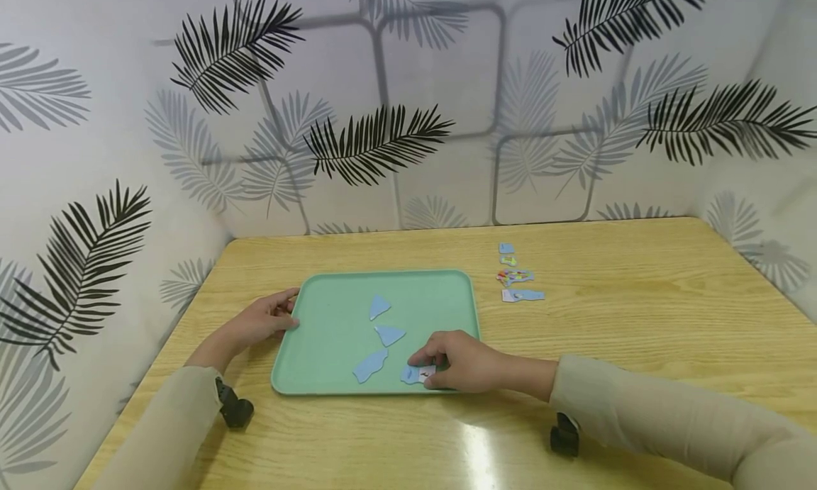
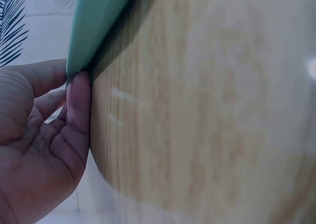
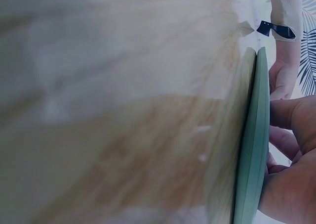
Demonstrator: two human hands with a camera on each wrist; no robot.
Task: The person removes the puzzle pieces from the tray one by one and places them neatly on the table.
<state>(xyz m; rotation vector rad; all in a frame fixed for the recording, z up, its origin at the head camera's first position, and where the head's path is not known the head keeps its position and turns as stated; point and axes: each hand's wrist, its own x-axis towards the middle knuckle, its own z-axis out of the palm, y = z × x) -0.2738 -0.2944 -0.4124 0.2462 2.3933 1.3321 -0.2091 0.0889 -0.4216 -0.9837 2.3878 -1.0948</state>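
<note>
On the wooden table lies a green tray (image 1: 332, 334) with several light-blue puzzle pieces on it. My left hand (image 1: 264, 318) grips the tray's left rim between thumb and fingers; the left wrist view shows that hand (image 2: 44, 130) at the tray edge (image 2: 94, 31). Near the tray's front right, my right hand (image 1: 469, 362) pinches a blue-and-white puzzle piece (image 1: 411, 374) against the tray floor. Just left of it lies a longer blue piece (image 1: 370, 366). Two roughly triangular pieces, one (image 1: 389, 335) nearer and one (image 1: 379, 306) farther, lie behind. In the right wrist view, the tray wall hides the pinched piece.
Beyond the tray's right side, several more puzzle pieces lie in a column on the table (image 1: 613, 291), among them a colourful one (image 1: 515, 276) and a blue-and-white one (image 1: 523, 295). A leaf-patterned curtain (image 1: 447, 178) stands behind the table.
</note>
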